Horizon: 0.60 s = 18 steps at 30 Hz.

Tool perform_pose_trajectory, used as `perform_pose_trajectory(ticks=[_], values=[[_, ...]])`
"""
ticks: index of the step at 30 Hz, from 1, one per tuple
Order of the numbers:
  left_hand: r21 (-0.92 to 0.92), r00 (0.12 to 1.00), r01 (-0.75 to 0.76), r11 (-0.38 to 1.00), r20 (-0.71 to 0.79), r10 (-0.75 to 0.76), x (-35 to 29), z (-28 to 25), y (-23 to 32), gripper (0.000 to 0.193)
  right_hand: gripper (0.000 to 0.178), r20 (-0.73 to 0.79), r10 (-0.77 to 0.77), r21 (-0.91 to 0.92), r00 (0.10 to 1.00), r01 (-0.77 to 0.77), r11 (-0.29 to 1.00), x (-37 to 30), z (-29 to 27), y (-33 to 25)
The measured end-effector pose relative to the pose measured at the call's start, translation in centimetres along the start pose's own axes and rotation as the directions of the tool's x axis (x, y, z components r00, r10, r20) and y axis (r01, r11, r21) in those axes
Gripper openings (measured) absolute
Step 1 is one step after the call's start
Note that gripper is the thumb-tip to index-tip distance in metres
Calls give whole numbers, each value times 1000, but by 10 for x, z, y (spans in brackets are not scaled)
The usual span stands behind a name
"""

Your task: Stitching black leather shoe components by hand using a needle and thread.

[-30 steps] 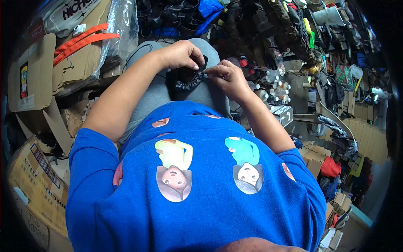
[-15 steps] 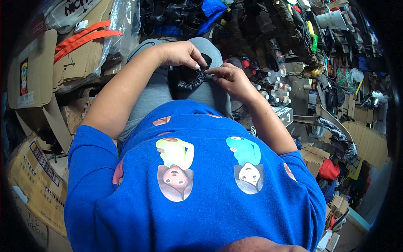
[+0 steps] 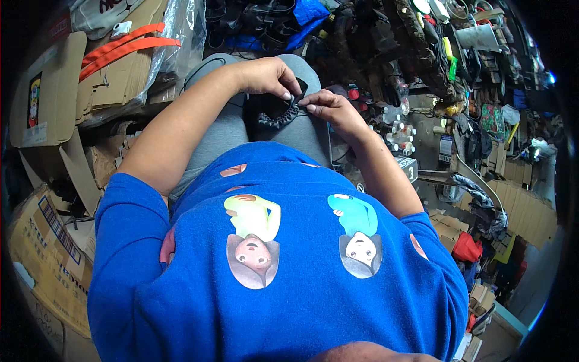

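A black piece with a shiny, gathered edge (image 3: 277,120) lies across my lap, on the grey trousers (image 3: 220,130). It looks hollow, like a shoe upper or a pouch, but I cannot tell which. My left hand (image 3: 271,77) comes over it from the left, thumb and fingers pinched on its far rim. From the right, my right hand (image 3: 332,110) pinches at the gathered edge close to the left fingertips. Whether a needle or thread is between the right fingers is too small to tell.
Cardboard boxes (image 3: 51,99) with orange straps (image 3: 129,48) stand at my left. Black shoes (image 3: 259,24) lie beyond my knees beside blue plastic sheeting (image 3: 310,21). Small bottles (image 3: 399,133) stand to the right, near crowded shelves (image 3: 416,42) and a red bag (image 3: 467,247).
Both hands stay at the black piece, with small finger shifts. The gathered edge is turned a little more toward me, and the whole view has shifted slightly.
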<state>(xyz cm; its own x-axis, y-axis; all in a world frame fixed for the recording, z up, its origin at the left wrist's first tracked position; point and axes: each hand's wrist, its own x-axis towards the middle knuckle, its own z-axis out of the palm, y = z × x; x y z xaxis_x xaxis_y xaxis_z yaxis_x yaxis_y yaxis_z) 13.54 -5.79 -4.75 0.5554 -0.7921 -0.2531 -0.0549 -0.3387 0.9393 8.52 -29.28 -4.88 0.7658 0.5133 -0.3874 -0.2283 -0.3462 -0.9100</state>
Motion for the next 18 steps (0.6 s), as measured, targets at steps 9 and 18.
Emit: perform_pose_trajectory(ticks=[9, 18], values=[[37, 997, -39, 999, -68, 42, 2, 6, -8, 27, 16, -93, -4, -72, 996, -3, 997, -1, 21, -11], [300, 846, -29, 953, -500, 183, -51, 16, 1, 31, 20, -103, -248, -485, 963, 169, 858, -15, 16, -22]])
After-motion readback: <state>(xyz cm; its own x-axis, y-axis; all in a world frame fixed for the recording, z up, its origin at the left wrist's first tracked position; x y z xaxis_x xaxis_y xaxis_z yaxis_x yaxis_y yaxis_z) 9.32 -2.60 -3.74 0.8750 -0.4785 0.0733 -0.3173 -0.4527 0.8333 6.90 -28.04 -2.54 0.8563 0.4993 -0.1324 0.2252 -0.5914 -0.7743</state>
